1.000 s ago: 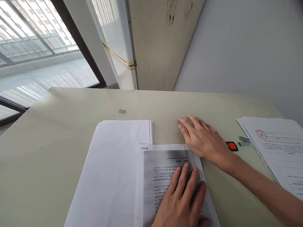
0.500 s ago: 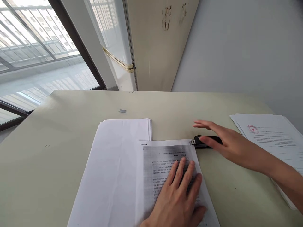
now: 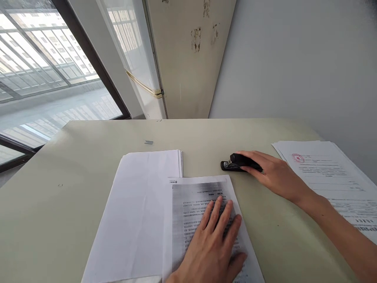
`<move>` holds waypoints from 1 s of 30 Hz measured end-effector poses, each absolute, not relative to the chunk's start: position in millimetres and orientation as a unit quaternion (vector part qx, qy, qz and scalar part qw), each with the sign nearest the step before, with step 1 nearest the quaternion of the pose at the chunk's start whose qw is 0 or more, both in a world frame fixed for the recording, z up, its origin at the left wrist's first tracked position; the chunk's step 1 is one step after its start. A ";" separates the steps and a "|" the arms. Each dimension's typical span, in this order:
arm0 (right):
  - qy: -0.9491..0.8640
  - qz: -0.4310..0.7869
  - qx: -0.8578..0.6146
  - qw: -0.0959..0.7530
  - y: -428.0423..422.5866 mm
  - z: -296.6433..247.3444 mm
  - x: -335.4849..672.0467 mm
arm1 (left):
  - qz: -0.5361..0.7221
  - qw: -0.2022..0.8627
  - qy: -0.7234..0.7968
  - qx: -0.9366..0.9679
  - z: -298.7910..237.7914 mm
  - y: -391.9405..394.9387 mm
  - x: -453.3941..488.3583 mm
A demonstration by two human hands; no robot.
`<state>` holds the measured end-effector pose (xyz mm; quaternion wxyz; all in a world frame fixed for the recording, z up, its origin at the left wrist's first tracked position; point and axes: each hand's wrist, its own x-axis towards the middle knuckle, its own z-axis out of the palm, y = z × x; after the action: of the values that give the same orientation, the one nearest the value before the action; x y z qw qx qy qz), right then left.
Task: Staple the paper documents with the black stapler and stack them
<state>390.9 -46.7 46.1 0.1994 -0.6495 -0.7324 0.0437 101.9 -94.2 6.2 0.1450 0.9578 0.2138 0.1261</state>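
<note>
My left hand [image 3: 210,243] lies flat, fingers spread, on a printed sheet [image 3: 179,220] with a grey shaded text area. That sheet overlaps the right side of a pile of blank white paper [image 3: 138,212]. Beyond the sheet's top right corner, my right hand [image 3: 269,171] grips a black stapler [image 3: 243,161] from its rear end, thumb on the near side and fingers over the top. The stapler's front end points left, its jaws apart, and it stands clear of the paper.
A stack of printed pages [image 3: 318,165] with a red round stamp lies on the right of the table [image 3: 73,220]. A small strip of staples [image 3: 149,142] lies near the back. Loose staples [image 3: 60,185] are at the left. A fridge [image 3: 188,78] stands behind the table.
My right hand has closed on the stapler, which has moved off the sheet's corner, away from me and left. My left hand stays on the sheet. The view has shifted slightly.
</note>
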 end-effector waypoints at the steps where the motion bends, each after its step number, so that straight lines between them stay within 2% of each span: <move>1: -0.732 0.032 -0.649 0.207 -47.6 47.5 388.4 | 0.127 0.143 0.214 0.958 7.2 -94.1 102.0; 6: -0.671 -0.038 -0.669 0.317 -77.8 62.2 360.6 | 0.144 0.132 0.209 0.958 9.6 -92.6 102.8; 8: -0.648 0.018 -0.685 0.333 -93.7 65.8 349.5 | 0.152 0.128 0.208 0.958 9.8 -92.6 103.5; 12: -0.549 0.255 -0.727 0.323 -111.0 59.3 338.6 | 0.162 0.123 0.205 0.957 8.8 -93.8 104.9; 15: -0.487 0.369 -0.709 0.352 -112.1 47.1 336.3 | 0.170 0.122 0.202 0.957 6.1 -94.4 105.1; 23: -0.367 0.491 -0.653 0.445 -112.5 34.3 318.9 | 0.184 0.103 0.202 0.956 0.3 -92.6 106.2; 30: -0.250 0.552 -0.628 0.488 -114.4 41.1 313.4 | 0.190 0.099 0.202 0.956 2.2 -92.4 106.4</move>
<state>313.4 -114.4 41.1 0.4883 -0.6284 -0.2499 0.5515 106.4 -92.4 2.2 0.0989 0.9557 0.2021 0.1899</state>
